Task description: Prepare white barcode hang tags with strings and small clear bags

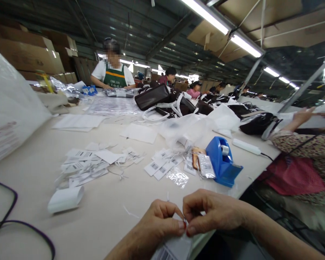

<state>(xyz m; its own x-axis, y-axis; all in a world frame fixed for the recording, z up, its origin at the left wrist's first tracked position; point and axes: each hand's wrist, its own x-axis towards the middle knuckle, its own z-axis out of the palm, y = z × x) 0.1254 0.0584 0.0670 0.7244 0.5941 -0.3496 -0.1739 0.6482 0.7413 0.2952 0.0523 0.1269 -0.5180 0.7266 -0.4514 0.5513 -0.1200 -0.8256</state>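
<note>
My left hand [158, 224] and my right hand [211, 213] meet at the near table edge, fingertips pinched together on a thin white string that runs to a barcode tag [173, 250] hanging below them. Both hands are closed in a pinch. Ahead of them on the beige table [111, 202] lie loose barcode tags [162, 167], small clear packets [178, 177] and a blue tape dispenser [222, 160]. A scattered pile of more tags and strings [83, 164] lies to the left.
A curled white paper [65, 198] and a dark cable [21, 224] lie at the near left. Black bags with white straps [173, 101] and plastic bags [189, 126] fill the middle. A person in a green apron [113, 74] works opposite; another person's sleeve [306, 148] is at the right. Cardboard boxes [29, 54] stand behind.
</note>
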